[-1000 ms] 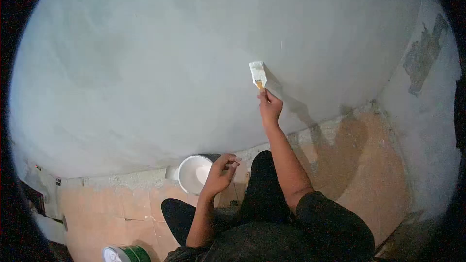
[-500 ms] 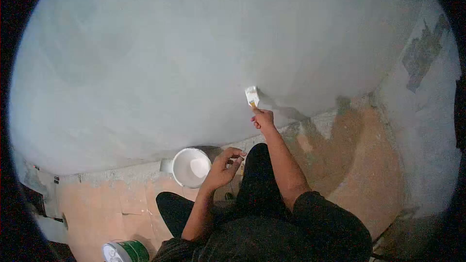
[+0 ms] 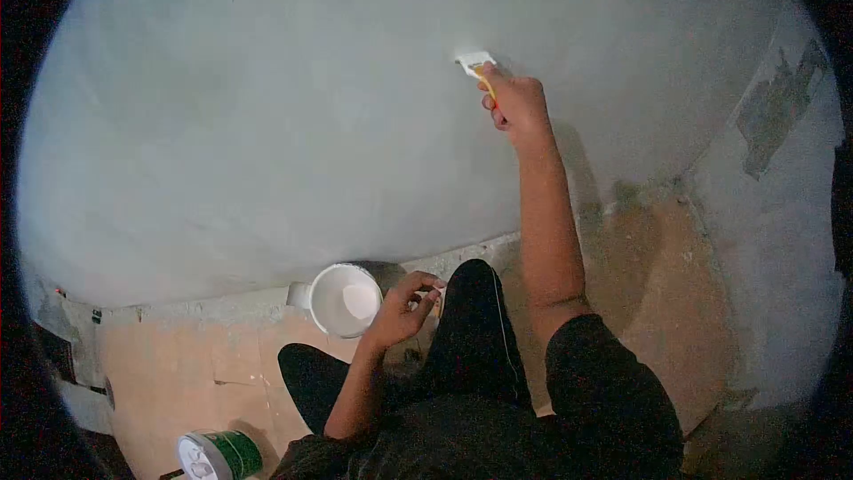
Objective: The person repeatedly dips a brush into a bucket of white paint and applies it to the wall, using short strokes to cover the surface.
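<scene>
A paintbrush [image 3: 476,63] with a yellow handle and white-coated bristles is gripped in my right hand [image 3: 519,105]. Its bristles touch the grey-white wall [image 3: 293,107], and my right arm is stretched forward. My left hand [image 3: 402,309] hangs beside my raised knee, fingers loosely bent with the thumb apart, seemingly holding nothing. Just left of that hand, a white bucket [image 3: 325,327] with whitish paint inside stands on the floor against the foot of the wall. A small yellowish item, partly hidden, shows between my left hand and the knee.
A green and white paint tub [image 3: 233,455] stands on the orange-tan floor [image 3: 191,373] at the lower left. At the right, a side wall [image 3: 773,240] with a dark bare patch meets the painted wall in a corner. Rough cement runs along the wall's foot.
My right hand has carried the paintbrush upward and slightly right along the wall, straightening the arm. The left hand has hardly moved. The view has shifted slightly.
</scene>
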Demonstrator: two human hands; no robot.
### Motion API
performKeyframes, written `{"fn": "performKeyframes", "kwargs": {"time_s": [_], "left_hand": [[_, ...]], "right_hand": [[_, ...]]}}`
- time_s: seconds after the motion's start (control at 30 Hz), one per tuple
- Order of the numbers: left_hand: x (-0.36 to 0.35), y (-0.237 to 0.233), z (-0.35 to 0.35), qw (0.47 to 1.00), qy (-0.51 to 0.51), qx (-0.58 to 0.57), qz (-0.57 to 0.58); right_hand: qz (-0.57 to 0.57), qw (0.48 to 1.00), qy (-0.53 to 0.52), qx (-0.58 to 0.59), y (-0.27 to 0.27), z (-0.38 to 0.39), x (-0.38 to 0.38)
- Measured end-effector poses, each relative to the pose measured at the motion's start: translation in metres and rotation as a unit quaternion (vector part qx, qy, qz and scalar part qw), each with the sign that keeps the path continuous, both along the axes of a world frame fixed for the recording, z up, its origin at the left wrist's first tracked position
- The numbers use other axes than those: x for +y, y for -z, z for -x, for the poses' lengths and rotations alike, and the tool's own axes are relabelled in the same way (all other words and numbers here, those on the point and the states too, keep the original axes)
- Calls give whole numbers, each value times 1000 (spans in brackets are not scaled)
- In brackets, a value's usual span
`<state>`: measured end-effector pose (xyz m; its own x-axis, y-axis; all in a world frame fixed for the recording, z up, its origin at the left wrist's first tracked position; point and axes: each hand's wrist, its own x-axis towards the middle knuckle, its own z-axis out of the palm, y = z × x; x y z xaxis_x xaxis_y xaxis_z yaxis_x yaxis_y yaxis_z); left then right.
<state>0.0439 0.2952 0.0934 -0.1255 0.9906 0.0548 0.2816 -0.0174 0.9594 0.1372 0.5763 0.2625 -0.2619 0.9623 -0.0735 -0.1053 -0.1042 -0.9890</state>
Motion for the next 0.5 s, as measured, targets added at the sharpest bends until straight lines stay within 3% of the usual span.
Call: {"fn": "performKeyframes", "kwargs": {"time_s": [0.13, 0.3, 0.37, 0.43, 0.5], "left_hand": [[1, 2, -1, 1000, 0, -22, 2], [0, 9, -12, 999, 7, -26, -25], [1, 3, -13, 999, 20, -29, -11], [1, -13, -17, 999, 21, -23, -14], [1, -14, -18, 999, 24, -10, -40]], "right_hand": [[-42, 998, -6, -44, 37, -3, -7], [13, 999, -51, 5, 184, 19, 21], [75, 993, -85, -29, 231, 17, 22], [83, 993, -38, -75, 304, 23, 29], [140, 985, -35, -99, 320, 14, 11]]}}
